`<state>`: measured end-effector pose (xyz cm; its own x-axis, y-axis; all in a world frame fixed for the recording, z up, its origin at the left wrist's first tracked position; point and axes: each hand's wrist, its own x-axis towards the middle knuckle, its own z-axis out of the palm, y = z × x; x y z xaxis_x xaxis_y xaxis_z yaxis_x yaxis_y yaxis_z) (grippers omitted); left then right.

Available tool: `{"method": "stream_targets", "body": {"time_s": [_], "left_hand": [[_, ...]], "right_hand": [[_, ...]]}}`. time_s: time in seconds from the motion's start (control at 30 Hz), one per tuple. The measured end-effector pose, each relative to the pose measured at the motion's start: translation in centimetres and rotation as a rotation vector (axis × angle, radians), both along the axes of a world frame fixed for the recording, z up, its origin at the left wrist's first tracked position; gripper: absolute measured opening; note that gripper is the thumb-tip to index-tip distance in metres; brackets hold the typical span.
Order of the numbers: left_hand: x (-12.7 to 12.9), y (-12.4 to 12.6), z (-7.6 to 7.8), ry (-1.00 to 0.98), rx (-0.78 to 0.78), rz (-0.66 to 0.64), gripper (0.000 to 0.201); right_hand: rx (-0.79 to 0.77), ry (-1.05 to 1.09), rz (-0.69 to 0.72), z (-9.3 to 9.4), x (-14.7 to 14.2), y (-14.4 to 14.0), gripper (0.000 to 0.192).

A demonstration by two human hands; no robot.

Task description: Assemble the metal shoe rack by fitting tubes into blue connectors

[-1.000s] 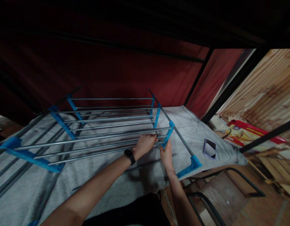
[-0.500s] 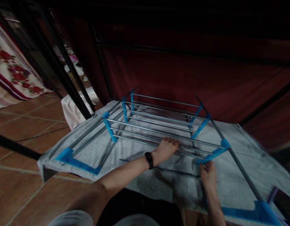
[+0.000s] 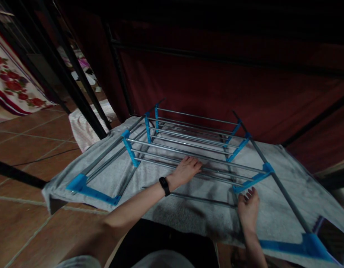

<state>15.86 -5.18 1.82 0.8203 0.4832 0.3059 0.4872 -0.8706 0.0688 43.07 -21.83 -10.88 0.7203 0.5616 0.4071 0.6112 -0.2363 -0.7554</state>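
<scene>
No text, label, brand, number or sign can be read anywhere here. The blue plastic brackets (image 3: 251, 181) of the metal rack (image 3: 188, 149) carry no visible marking. The black wristband (image 3: 164, 186), just in front of the rack, shows no digits. The flowered cloth (image 3: 10, 82), well to the left of the rack, bears only a pattern. The phone (image 3: 332, 238), at the rack's right front corner, has a dark screen.
</scene>
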Motion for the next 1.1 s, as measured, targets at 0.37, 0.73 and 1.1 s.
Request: {"method": "stream_targets", "body": {"time_s": [0.37,0.73,1.1], "left_hand": [[-11.0,-7.3,-11.4,-0.159,-0.183,0.259,0.041],[-14.9,-4.1,-12.0,0.090,-0.194,0.351,0.052],[-14.2,-1.3,-11.2,0.089,-0.240,0.322,0.044]], "right_hand": [[-0.290,-0.479,0.607,-4.8,-8.4,-0.9,0.038],[-0.370,-0.533,0.771,-0.2,-14.7,5.4,0.030],[-0.349,-0.501,0.737,-1.0,-13.3,7.6,0.026]]}}
